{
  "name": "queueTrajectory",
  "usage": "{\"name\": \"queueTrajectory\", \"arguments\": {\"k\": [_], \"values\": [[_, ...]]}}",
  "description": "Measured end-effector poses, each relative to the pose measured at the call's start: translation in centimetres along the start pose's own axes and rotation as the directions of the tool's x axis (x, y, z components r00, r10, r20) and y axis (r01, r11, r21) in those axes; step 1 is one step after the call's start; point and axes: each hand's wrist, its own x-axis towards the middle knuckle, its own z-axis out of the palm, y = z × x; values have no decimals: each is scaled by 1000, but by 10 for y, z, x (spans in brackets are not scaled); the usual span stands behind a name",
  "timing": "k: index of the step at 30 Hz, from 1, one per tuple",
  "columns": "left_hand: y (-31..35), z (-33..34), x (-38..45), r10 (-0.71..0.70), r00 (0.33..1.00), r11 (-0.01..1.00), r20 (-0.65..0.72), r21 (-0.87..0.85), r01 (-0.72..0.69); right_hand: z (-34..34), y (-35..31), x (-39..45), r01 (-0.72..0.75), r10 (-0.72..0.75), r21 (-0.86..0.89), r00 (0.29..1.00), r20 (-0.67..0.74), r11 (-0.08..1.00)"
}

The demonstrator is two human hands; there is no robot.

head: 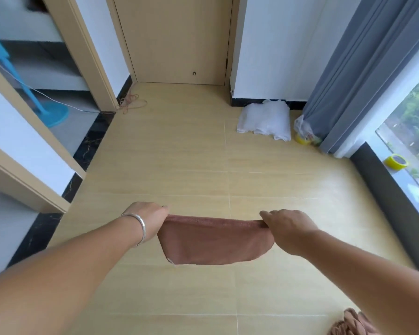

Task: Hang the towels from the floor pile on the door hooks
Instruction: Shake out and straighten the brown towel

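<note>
Room: pale tiled floor (179, 153), white walls, wood trim.

Nearest, bottom right corner: one heap of brown towels (351, 323), cut off by the frame edge, so its count cannot be told.

Above it, two hands hold one brown towel (215, 240) stretched between them over the floor. The left hand (148, 220), with one silver bangle (138, 226) at the wrist, grips the towel's top left corner; the right hand (288, 228) pinches the top right. Fingertips of both are tucked into the cloth. The towel sags in the middle — its lower edge hangs free.

Right: one roll of yellow tape (396, 162) on the window ledge; one grey curtain (363, 68).

Farther, by the wall: one white folded bundle (264, 120); one clear bag (305, 132), contents hard to make out.

Far end: one closed door (177, 39) — top cut off, hooks out of view.

Left: one blue fan stand (51, 114), partly hidden by a doorframe.
</note>
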Motion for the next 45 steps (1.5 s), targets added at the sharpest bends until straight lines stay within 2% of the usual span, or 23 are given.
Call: {"name": "queueTrajectory", "arguments": {"k": [2,9,13,17,19,23,28,31,34,39,45], "values": [[-15,-55,-26,7,1000,1000,-8,-1,-7,-50,12,-22,15,-15,-8,999,-47,1000],[-63,-225,-109,14,998,979,-55,-201,-25,-205,50,-81,24,-21,15,980,-199,1000],[-87,-310,-154,-39,973,977,-228,-214,-11,-292,68,-115,-25,53,100,954,-295,995],[-105,-381,-200,-128,891,966,-436,-260,11,-371,77,-155,-62,169,313,930,-327,948],[-110,-407,-218,-163,854,961,-493,-277,23,-402,81,-175,-64,194,348,915,-353,935],[-117,-450,-253,-181,823,973,-539,-222,69,-451,82,-218,-71,220,374,902,-372,925],[-130,-499,-296,-133,762,989,-634,-130,64,-503,86,-268,-39,250,391,825,-507,919],[-131,-532,-322,-137,694,990,-706,-108,86,-529,90,-292,-37,268,387,781,-564,921],[-127,-560,-342,-212,639,977,-739,-143,159,-552,95,-309,-23,269,375,737,-619,927],[-115,-589,-363,-294,602,953,-742,-178,247,-576,103,-327,-42,260,315,670,-695,948],[-108,-597,-368,-311,579,938,-754,-148,312,-588,112,-330,-51,214,238,641,-737,970]]}}
